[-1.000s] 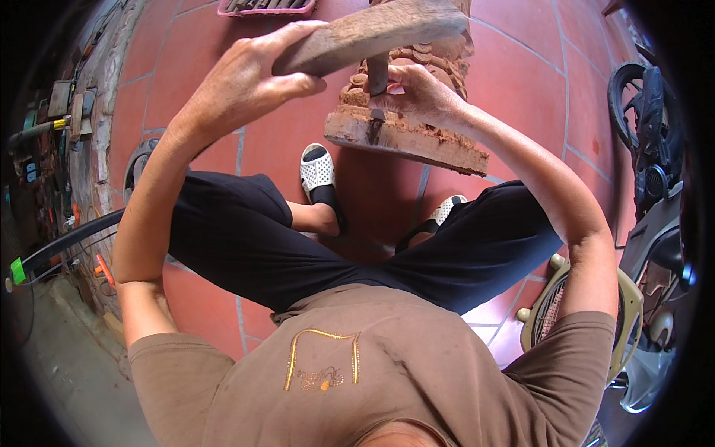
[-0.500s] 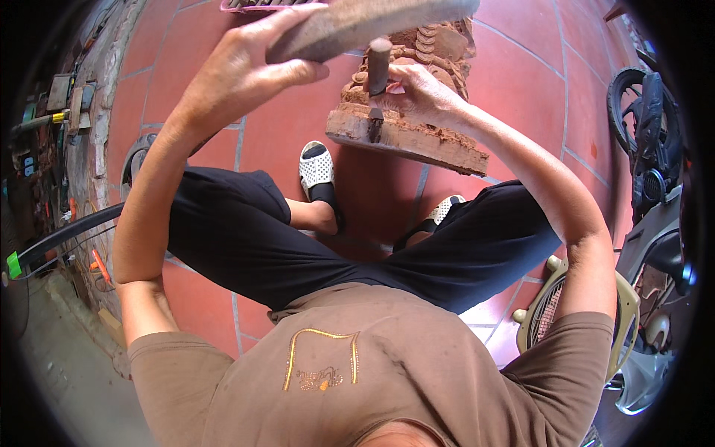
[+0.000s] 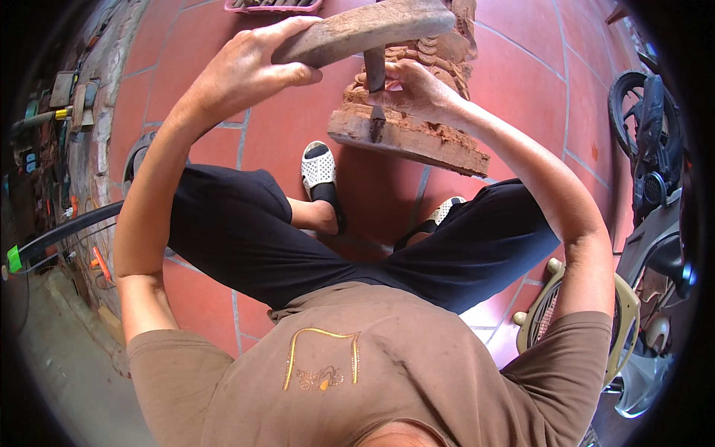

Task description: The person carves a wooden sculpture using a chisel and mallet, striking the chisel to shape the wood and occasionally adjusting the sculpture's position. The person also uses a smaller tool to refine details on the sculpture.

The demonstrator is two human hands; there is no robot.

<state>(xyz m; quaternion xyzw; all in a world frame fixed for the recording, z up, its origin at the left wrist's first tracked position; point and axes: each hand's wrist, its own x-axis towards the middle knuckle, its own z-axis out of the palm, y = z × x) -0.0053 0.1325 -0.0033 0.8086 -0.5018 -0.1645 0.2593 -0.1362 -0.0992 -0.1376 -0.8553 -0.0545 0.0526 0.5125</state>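
Note:
My left hand (image 3: 249, 74) is closed round one end of a thick, greyish wooden mallet (image 3: 365, 31), a plain club-like bar. The mallet's far part lies over the top end of a dark chisel (image 3: 375, 71) and hides it; whether they touch I cannot tell. Pinched in the fingers of my right hand (image 3: 423, 93), the chisel stands nearly upright. Its lower end meets a reddish-brown wood carving (image 3: 410, 141) near the thick base, beside a dark notch. Rounded, scale-like shapes cover the carving farther up, partly behind the mallet and my right hand.
A pink basket (image 3: 237, 9) of tools stands at the far edge on the red tiles. To the left, assorted tools line a rough ledge (image 3: 100, 160). A beige fan (image 3: 625, 313) is by my right elbow, with a motorbike (image 3: 655, 194) beyond. My feet flank the floor before the carving.
The mallet in my left hand has swung toward the chisel and now covers its top end, which showed before. My right hand and the carving have hardly moved.

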